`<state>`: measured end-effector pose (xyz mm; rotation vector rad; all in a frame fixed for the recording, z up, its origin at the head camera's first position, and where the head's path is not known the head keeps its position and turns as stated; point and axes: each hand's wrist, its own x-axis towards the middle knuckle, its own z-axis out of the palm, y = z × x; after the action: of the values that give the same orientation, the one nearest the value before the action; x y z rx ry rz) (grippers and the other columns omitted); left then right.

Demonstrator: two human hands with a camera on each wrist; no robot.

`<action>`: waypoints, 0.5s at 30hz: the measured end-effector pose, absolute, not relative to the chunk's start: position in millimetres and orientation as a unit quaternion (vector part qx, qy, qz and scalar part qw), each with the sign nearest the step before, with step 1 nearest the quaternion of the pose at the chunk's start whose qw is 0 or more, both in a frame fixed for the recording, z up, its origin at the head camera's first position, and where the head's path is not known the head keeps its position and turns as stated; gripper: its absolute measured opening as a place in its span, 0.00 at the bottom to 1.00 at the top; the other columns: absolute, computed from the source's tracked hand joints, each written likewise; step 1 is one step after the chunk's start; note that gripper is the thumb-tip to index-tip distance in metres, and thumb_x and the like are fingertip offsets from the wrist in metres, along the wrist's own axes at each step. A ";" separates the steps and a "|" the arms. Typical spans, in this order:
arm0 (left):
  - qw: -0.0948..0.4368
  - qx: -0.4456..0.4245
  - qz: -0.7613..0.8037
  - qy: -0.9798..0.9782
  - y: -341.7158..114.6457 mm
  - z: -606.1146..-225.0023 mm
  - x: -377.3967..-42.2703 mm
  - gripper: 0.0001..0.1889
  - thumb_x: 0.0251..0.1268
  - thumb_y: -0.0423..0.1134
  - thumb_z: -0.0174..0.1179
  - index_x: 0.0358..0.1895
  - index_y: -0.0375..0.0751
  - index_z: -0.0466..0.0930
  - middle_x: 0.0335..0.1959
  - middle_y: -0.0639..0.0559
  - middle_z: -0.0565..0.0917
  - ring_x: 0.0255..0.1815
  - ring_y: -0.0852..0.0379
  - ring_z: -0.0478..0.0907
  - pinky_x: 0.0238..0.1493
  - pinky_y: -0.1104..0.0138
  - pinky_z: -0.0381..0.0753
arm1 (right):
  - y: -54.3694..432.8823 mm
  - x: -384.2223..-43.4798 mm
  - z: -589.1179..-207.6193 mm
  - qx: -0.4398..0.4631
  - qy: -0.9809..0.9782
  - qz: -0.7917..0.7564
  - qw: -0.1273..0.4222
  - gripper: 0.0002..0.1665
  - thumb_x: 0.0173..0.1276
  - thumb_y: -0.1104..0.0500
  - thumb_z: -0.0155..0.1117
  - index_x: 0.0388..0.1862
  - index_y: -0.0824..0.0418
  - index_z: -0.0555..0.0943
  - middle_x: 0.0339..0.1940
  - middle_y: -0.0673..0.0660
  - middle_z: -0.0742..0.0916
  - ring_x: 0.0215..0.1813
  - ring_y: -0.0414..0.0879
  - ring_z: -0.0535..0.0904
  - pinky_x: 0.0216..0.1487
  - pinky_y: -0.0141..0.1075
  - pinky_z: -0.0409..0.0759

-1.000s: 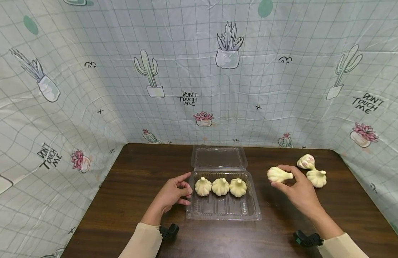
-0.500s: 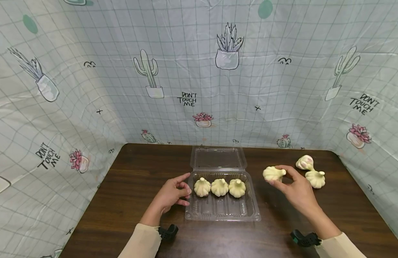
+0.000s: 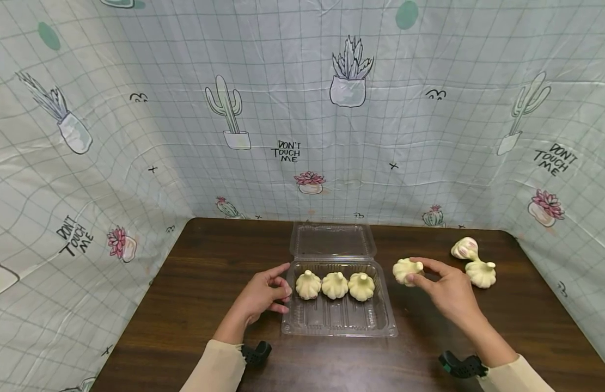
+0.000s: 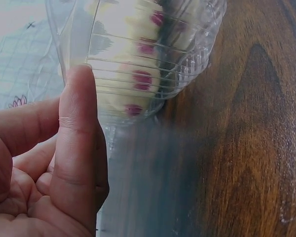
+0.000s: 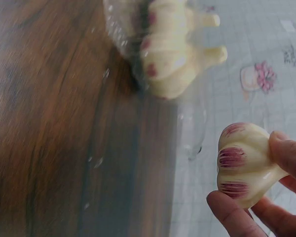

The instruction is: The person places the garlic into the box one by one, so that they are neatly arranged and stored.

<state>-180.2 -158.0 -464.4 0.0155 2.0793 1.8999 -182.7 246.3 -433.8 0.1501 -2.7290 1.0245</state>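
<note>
Pinched between the thumb and fingers of my right hand (image 3: pixel 451 291) is a garlic bulb (image 5: pixel 251 165), its stem upright in the head view and purple streaks showing in the right wrist view. It hangs just right of a clear plastic clamshell box (image 3: pixel 338 329). Three garlic bulbs stand in a row across the box's back half: a left one (image 3: pixel 309 285), a middle one (image 3: pixel 335 286) and a right one (image 3: pixel 361 287). My left hand (image 3: pixel 263 294) rests against the box's left edge, a finger (image 4: pixel 76 133) touching its clear wall in the left wrist view.
The box's clear lid (image 3: pixel 333 240) lies folded back toward the cloth. Two more garlic bulbs, one pink-streaked (image 3: pixel 464 249) and one pale (image 3: pixel 481 275), lie touching at the right on the dark wooden table (image 3: pixel 219 256). A printed cloth (image 3: pixel 263 179) hangs around its back and sides.
My right hand has carried its garlic bulb left toward the box, and the bulb's stem has turned from pointing right to upright. My left hand and the boxed bulbs have stayed put.
</note>
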 end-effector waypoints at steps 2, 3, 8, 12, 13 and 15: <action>0.163 0.005 0.665 0.729 -158.0 -464.8 -180.2 0.35 0.75 0.23 0.59 0.83 0.40 0.63 0.41 0.43 0.78 0.35 0.53 0.80 0.31 0.63 0.92 | 242.3 -182.0 -431.4 0.051 -0.930 0.345 0.112 0.25 0.70 0.49 0.76 0.62 0.59 0.87 0.56 0.71 0.89 0.29 0.44 0.76 0.27 0.35 0.73; 0.164 0.004 0.665 0.728 -158.0 -465.3 -180.3 0.35 0.75 0.23 0.59 0.83 0.40 0.63 0.41 0.43 0.78 0.35 0.53 0.80 0.31 0.63 0.92 | 240.2 -181.7 -430.1 0.051 -0.931 0.344 0.111 0.26 0.70 0.49 0.76 0.62 0.59 0.87 0.56 0.70 0.89 0.32 0.46 0.79 0.29 0.35 0.75; 0.166 0.002 0.664 0.729 -157.9 -466.7 -181.3 0.35 0.74 0.23 0.60 0.82 0.41 0.63 0.42 0.43 0.78 0.35 0.52 0.80 0.32 0.63 0.92 | 229.2 -179.8 -425.1 0.053 -0.932 0.344 0.102 0.26 0.70 0.49 0.76 0.62 0.59 0.87 0.56 0.69 0.89 0.34 0.49 0.83 0.31 0.36 0.77; 0.165 0.001 0.664 0.729 -157.7 -467.3 -182.6 0.36 0.74 0.23 0.60 0.82 0.41 0.63 0.42 0.43 0.77 0.35 0.52 0.80 0.32 0.62 0.92 | 220.5 -177.6 -422.1 0.066 -0.929 0.349 0.100 0.23 0.70 0.51 0.77 0.61 0.57 0.88 0.53 0.67 0.90 0.27 0.44 0.75 0.29 0.34 0.75; 0.165 0.001 0.664 0.729 -157.7 -467.4 -182.8 0.36 0.74 0.23 0.60 0.82 0.41 0.63 0.42 0.43 0.77 0.35 0.52 0.80 0.32 0.62 0.92 | 218.5 -176.9 -421.5 0.070 -0.929 0.350 0.100 0.23 0.69 0.51 0.77 0.60 0.57 0.89 0.53 0.66 0.91 0.27 0.44 0.75 0.29 0.34 0.75; 0.164 0.001 0.665 0.729 -157.7 -467.2 -182.9 0.36 0.74 0.23 0.59 0.83 0.41 0.63 0.42 0.43 0.77 0.35 0.53 0.80 0.32 0.62 0.92 | 214.5 -175.5 -420.4 0.077 -0.929 0.347 0.098 0.22 0.69 0.51 0.78 0.59 0.56 0.89 0.52 0.65 0.91 0.27 0.43 0.75 0.30 0.34 0.76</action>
<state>-182.9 -157.7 -467.2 0.0031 2.0770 1.8943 -175.5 214.5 -420.4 0.2265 -2.7502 1.0281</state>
